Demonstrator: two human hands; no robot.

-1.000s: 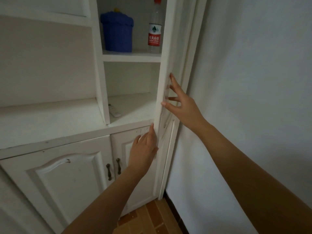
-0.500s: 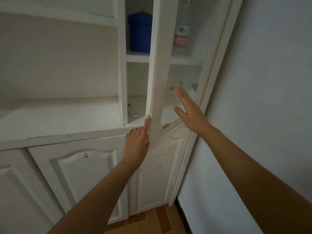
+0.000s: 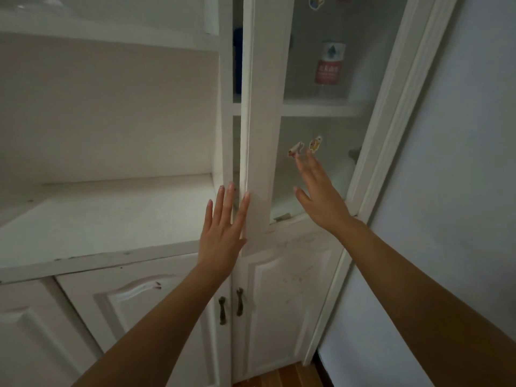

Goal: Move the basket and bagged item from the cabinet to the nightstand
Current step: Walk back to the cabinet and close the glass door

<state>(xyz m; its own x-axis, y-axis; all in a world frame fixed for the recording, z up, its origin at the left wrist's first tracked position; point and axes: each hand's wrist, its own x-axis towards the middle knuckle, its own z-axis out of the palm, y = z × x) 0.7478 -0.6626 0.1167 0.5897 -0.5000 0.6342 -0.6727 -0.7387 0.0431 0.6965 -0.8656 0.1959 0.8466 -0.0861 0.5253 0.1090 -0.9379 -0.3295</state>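
Note:
A tall white cabinet door (image 3: 264, 113) with a frosted glass pane stands nearly closed, leaving a narrow gap at its left edge. Through that gap a sliver of the blue basket (image 3: 237, 61) shows on the upper shelf. My left hand (image 3: 223, 230) is open, fingers spread, its fingertips against the door's left edge. My right hand (image 3: 318, 191) is open and lies flat on the glass pane. A water bottle with a red label (image 3: 329, 67) shows dimly behind the glass. No bagged item is visible.
A white counter ledge (image 3: 106, 219) runs left of the door. Below are lower cabinet doors with two dark handles (image 3: 230, 305). Stickers (image 3: 305, 146) sit on the glass. A pale wall (image 3: 460, 163) stands close on the right; wooden floor (image 3: 282, 377) shows below.
The glass door has swung from wide open to almost closed under both hands. The blue basket and bottle are now mostly hidden behind it. My view moved closer.

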